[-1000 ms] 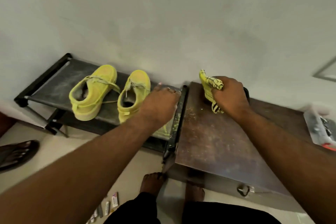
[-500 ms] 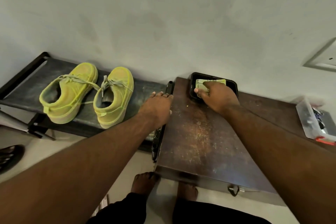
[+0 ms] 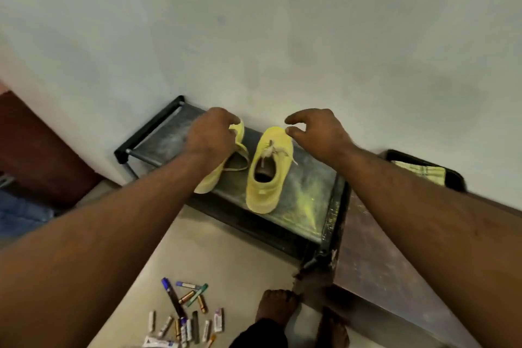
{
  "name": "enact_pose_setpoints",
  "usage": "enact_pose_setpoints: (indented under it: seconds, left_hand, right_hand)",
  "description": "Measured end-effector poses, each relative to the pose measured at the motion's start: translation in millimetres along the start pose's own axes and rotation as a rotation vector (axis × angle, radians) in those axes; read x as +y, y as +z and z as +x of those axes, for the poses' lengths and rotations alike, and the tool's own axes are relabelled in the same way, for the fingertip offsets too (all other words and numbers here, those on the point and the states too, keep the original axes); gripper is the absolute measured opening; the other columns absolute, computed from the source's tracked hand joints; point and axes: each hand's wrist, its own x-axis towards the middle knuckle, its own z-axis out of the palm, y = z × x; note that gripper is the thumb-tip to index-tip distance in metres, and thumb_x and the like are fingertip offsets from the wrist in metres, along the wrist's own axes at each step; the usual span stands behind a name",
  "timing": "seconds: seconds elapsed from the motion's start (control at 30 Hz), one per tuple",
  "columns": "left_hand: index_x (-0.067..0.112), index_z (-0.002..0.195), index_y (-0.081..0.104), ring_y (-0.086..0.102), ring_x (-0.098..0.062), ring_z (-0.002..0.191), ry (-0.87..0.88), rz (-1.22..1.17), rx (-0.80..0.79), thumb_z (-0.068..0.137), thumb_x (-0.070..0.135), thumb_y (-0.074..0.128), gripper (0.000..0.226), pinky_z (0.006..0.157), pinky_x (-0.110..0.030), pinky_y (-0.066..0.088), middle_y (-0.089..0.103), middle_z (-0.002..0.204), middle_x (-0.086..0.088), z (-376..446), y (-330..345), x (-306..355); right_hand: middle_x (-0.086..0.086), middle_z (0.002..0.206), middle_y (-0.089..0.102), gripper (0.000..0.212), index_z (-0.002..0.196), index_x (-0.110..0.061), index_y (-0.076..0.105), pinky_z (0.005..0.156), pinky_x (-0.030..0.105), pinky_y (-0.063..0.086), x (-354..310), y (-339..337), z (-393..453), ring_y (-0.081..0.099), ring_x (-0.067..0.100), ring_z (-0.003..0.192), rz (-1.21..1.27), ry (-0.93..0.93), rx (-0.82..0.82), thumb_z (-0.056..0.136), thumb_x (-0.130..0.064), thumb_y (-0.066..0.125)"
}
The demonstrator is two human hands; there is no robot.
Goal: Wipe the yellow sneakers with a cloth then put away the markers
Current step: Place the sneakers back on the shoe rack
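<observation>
Left hand [image 3: 210, 137] grips the far end of one yellow sneaker [image 3: 223, 169] on the dark rack [image 3: 303, 198].
Right hand [image 3: 315, 133] hovers beside it over the toe of the other sneaker [image 3: 268, 175], fingers loosely curled and holding nothing. Well right of that hand, the cloth [image 3: 421, 171] lies in a black tray [image 3: 454, 179]. Markers [image 3: 183, 311] lie scattered on the floor nearer the person, below both forearms.

2 sneakers [image 3: 267, 175], pale lemon-yellow all over; laces cream-grey. Shoe rack [image 3: 308, 186]: black frame, grey shelf smeared with yellow dust at right end. Cloth [image 3: 421, 171] yellow-green with fine dark check, in black tray [image 3: 454, 178]. Counter [image 3: 375, 260] dark rust-brown, mottled. Wall [image 3: 254, 22] off-white. Floor [image 3: 226, 260] beige. Markers [image 3: 183, 311] mixed: blue, green, orange, white.
</observation>
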Motion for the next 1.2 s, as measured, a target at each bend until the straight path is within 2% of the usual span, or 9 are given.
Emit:
enact_pose_setpoints:
  seconds: [0.1,0.23,0.47,0.67,0.73,0.8,0.97,1.07,1.2]
  left_hand:
    - [0.029,0.132,0.054,0.006,-0.037,0.145,0.029,0.369,-0.240,0.085,0.040,0.063,0.049,0.114,-0.053,0.014,0.020,0.154,-0.015,26.4,11.8,-27.4]
    - [0.031,0.139,0.044,-0.017,-0.036,0.144,0.023,0.516,-0.380,0.084,0.050,0.060,0.060,0.110,-0.064,-0.004,-0.006,0.159,-0.014,43.0,39.1,-32.4]
    - [0.023,0.122,0.059,-0.001,-0.031,0.147,0.080,0.600,-0.263,0.093,0.022,0.051,0.031,0.106,-0.069,-0.008,0.029,0.154,-0.004,52.9,66.5,-31.0]
    - [0.036,0.084,0.054,0.035,-0.014,0.136,-0.095,-0.205,0.045,0.084,0.024,0.057,0.013,0.107,-0.056,0.026,0.062,0.117,0.011,49.2,33.7,-57.4]
    - [0.030,0.084,0.060,0.053,0.012,0.105,-0.103,-0.516,0.089,0.082,0.012,0.060,0.019,0.095,-0.027,0.046,0.064,0.092,0.014,37.6,13.9,-66.9]
    - [0.007,0.089,0.064,0.050,0.026,0.073,-0.140,-0.715,0.086,0.085,-0.003,0.059,0.013,0.073,-0.002,0.042,0.056,0.075,0.025,23.1,-0.8,-76.7]
    - [0.006,0.091,0.067,0.055,0.005,0.081,-0.281,-0.727,0.042,0.088,0.012,0.065,0.007,0.078,-0.025,0.047,0.061,0.082,0.012,-6.3,-0.4,-105.6]
    - [0.012,0.096,0.069,0.061,-0.010,0.102,-0.332,-0.752,-0.033,0.087,0.012,0.066,0.009,0.091,-0.034,0.051,0.068,0.106,0.003,-17.7,4.1,-107.6]
    - [0.011,0.116,0.065,0.056,-0.001,0.096,-0.344,-0.797,-0.195,0.091,0.003,0.056,0.027,0.077,-0.019,0.048,0.064,0.115,0.003,-30.6,1.3,-105.9]
  right_hand:
    - [0.002,0.117,0.067,0.026,0.110,-0.016,0.070,0.097,0.032,0.044,-25.9,27.7,27.9,0.057,0.019,0.113,0.010,-0.035,-0.108,0.085,-0.023,0.065]
    - [0.006,0.113,0.068,0.025,0.104,-0.014,0.072,0.084,0.025,0.044,-28.2,52.9,51.2,0.060,0.022,0.106,-0.050,0.045,-0.219,0.081,-0.022,0.070]
    - [0.006,0.117,0.065,0.039,0.114,-0.017,0.066,0.086,0.033,0.050,-25.0,76.3,70.1,0.060,0.024,0.104,-0.230,0.136,-0.336,0.078,-0.029,0.073]
    - [-0.003,0.110,0.062,0.046,0.110,-0.031,0.058,0.088,0.042,0.031,-46.3,93.8,72.2,0.050,0.028,0.113,-0.317,0.077,-0.331,0.070,-0.049,0.073]
    - [-0.001,0.092,0.059,0.028,0.086,-0.024,0.058,0.079,0.033,0.038,-58.0,97.3,73.2,0.054,0.027,0.099,-0.158,0.061,-0.310,0.073,-0.042,0.075]
    - [0.001,0.080,0.054,0.022,0.072,-0.018,0.054,0.062,0.025,0.036,-71.3,97.9,74.6,0.054,0.023,0.084,0.012,0.018,-0.285,0.081,-0.026,0.073]
    - [0.021,0.076,0.065,0.006,0.078,0.000,0.065,0.050,0.027,0.053,-108.0,77.9,80.1,0.060,0.023,0.058,0.357,0.114,-0.277,0.080,-0.001,0.071]
    - [0.026,0.078,0.065,0.013,0.086,0.009,0.065,0.059,0.035,0.061,-132.7,71.9,80.6,0.066,0.032,0.067,0.552,0.122,-0.297,0.074,0.013,0.070]
    - [0.022,0.076,0.068,0.021,0.072,-0.005,0.068,0.069,0.045,0.060,-140.7,95.9,77.8,0.068,0.035,0.071,0.603,0.114,-0.188,0.067,0.016,0.068]
